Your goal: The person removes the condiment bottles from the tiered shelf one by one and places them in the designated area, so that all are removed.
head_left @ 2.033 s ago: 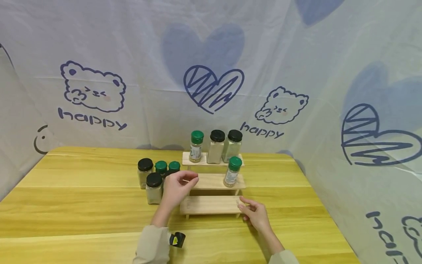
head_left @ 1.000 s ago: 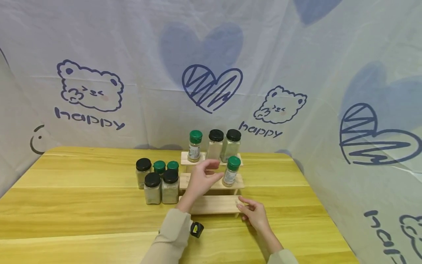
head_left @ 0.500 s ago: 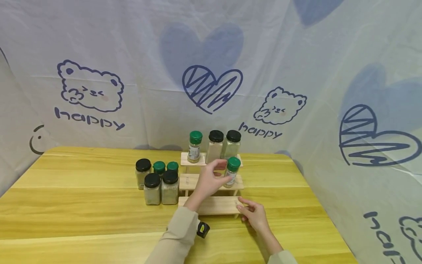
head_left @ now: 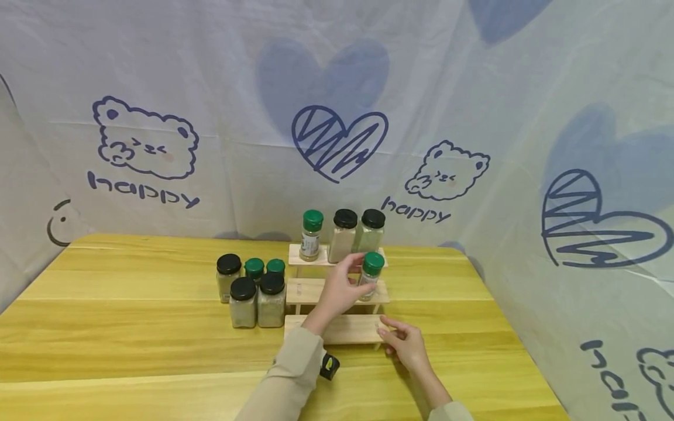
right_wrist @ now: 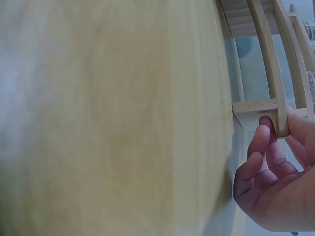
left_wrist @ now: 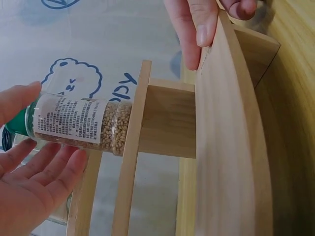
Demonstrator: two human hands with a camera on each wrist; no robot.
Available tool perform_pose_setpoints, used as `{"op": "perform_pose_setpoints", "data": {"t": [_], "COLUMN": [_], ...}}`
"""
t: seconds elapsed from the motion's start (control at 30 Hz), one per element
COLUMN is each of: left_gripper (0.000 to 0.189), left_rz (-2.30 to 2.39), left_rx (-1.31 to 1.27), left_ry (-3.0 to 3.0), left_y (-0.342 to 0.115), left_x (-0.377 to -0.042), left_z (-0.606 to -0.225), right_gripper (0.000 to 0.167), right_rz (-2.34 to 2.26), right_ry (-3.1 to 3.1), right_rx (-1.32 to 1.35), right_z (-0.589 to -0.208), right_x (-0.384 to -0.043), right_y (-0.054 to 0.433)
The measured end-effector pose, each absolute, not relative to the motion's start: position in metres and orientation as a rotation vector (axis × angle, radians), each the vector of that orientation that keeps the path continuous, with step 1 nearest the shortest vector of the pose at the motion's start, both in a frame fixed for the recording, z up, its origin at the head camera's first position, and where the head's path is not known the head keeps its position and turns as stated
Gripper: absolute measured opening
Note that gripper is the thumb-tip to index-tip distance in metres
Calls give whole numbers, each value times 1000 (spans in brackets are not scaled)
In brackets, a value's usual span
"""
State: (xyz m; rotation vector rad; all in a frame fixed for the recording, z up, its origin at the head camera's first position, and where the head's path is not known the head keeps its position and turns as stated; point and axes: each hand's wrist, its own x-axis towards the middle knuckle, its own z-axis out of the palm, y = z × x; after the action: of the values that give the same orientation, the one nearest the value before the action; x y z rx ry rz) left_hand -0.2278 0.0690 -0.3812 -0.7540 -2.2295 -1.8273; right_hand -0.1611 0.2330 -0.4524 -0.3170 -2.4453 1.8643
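A green-capped spice jar [left_wrist: 78,120] with a white label and pale grains stands upright on the middle step of the wooden tiered rack [head_left: 339,328]. My left hand [head_left: 339,289] is around this jar, thumb on the near side, other fingers on the far side. In the left wrist view the thumb tip lies just off the jar's edge by the cap, and the relaxed fingers [left_wrist: 64,172] spread along the opposite side. With its thumb and fingers, my right hand [head_left: 408,345] pinches the right end of the rack's lowest step [right_wrist: 280,110].
On the top step stand a green-capped jar [head_left: 310,237] and two black-capped jars [head_left: 343,237]. Left of the rack, several more jars [head_left: 243,304] with black or green caps are grouped on the wooden table [head_left: 131,351]. A printed cloth [head_left: 237,88] hangs behind.
My left hand has moved right from beside the grouped jars, across the middle step, to the green-capped jar there. My right hand has stayed at the rack's end.
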Motion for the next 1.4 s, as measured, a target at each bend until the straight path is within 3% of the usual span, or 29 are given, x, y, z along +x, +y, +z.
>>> {"op": "perform_pose_setpoints", "data": {"t": [1.4], "left_gripper": [42], "left_rz": [-1748], "left_rx": [-685], "left_ry": [-2133], "left_y": [55], "left_x": [-221], "left_z": [-374], "right_gripper": [31], "right_rz": [1855], "right_ry": [-2443], "right_rx": [-304], "right_z": [-452], "right_x": [-160], "right_y": [233]}}
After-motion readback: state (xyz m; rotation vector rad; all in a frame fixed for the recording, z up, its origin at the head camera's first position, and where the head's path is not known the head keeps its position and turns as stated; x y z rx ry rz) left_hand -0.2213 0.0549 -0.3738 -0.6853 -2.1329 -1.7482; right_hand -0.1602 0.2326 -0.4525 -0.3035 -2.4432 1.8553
